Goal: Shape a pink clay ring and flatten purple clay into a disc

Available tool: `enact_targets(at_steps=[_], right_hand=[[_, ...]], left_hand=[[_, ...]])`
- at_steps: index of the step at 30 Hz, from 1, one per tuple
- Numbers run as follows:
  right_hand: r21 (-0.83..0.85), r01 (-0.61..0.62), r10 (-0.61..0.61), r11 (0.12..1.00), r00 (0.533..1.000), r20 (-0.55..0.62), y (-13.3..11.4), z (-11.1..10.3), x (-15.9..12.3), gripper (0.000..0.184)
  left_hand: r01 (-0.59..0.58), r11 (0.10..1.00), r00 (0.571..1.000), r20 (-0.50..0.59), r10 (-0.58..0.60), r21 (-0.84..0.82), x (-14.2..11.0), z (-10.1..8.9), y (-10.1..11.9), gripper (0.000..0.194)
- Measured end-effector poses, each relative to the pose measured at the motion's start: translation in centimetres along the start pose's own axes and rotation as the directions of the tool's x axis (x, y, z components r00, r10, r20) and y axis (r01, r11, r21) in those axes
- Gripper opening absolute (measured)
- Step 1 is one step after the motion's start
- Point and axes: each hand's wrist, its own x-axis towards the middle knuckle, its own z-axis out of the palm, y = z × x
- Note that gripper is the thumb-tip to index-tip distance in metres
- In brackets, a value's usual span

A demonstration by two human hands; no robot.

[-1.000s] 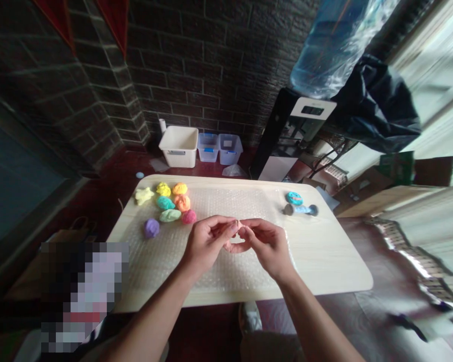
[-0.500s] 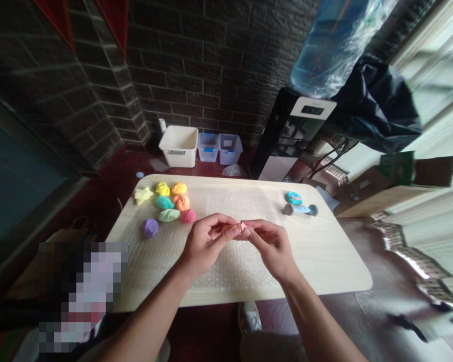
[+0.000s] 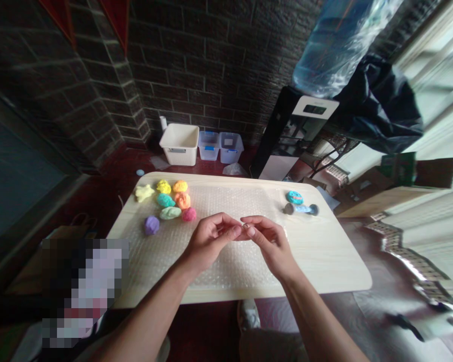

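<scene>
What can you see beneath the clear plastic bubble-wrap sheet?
Under the sheet, the pale wood-grained table shows through. The left hand and right hand cover part of it, so nothing beneath there can be seen.

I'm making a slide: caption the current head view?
Left hand and right hand hold a small pale piece above bubble wrap, colourful lumps at left.

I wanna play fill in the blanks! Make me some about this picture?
The left hand and right hand hold a small piece above a clear sheet covered in ____.
The clay lump lying nearest the front edge of the table is coloured ____.
Beside the white basket stand ____ see-through tubs.
Missing words: bubbles; purple; two.
</scene>
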Motion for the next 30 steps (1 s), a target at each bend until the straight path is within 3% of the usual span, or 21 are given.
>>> enact_targets(at_steps=[4,15,24,30], right_hand=[[0.000,-0.010,0.010,1.000,1.000,-0.006,-0.2,0.1,0.0,0.015],[0.021,0.050,-0.051,0.999,0.998,0.036,0.2,-0.3,-0.3,0.006],[-0.111,0.018,-0.019,0.994,1.000,-0.003,-0.4,0.1,-0.3,0.015],[-0.138,0.016,-0.018,0.990,1.000,-0.008,-0.5,0.2,-0.3,0.017]], left_hand=[[0.001,1.000,0.999,-0.039,-0.001,-0.015,-0.1,-0.2,-0.2,0.024],[-0.031,0.999,0.999,0.014,0.031,0.008,-0.4,-0.3,0.3,0.016],[-0.057,0.984,0.998,0.007,0.056,0.169,-0.3,-0.7,0.7,0.019],[-0.055,0.988,0.998,-0.014,0.057,0.147,-0.1,-0.5,0.3,0.021]])
